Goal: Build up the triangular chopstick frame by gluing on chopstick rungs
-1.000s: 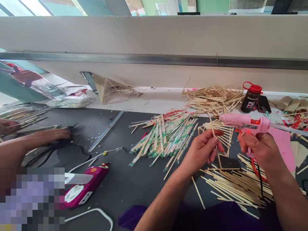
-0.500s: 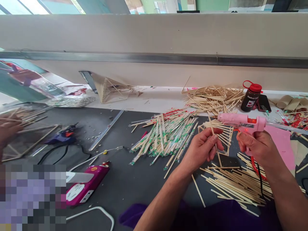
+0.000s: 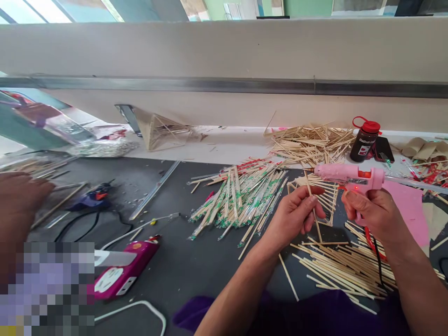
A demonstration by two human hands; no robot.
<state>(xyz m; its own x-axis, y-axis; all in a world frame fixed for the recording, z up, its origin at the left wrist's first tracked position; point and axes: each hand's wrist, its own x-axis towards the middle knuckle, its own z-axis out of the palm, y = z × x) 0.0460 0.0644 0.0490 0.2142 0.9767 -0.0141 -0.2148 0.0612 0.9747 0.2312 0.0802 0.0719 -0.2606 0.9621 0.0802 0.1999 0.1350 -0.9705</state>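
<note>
My left hand (image 3: 297, 210) pinches a thin wooden stick (image 3: 317, 224), held slanted with its top end near the nozzle of a glue gun. The pink glue gun (image 3: 350, 177) is gripped in my right hand (image 3: 371, 210), its red light lit and a clear glue stick (image 3: 413, 183) poking out of the back. Behind my hands lies a small frame (image 3: 331, 210) of glued sticks. Below them, a spread of loose wooden sticks (image 3: 343, 266) covers the dark table.
Chopsticks in green-printed wrappers (image 3: 241, 200) are heaped left of my hands. A stick pile (image 3: 311, 142) and a red-capped bottle (image 3: 365, 140) stand behind. At left are a magenta box (image 3: 126, 268), a blue glue gun (image 3: 91, 198) and another person's hand (image 3: 24, 191).
The other person's hand at the left has come further into view, over the stick frame there. My own hands stay almost still, the glue gun shifting very slightly left.
</note>
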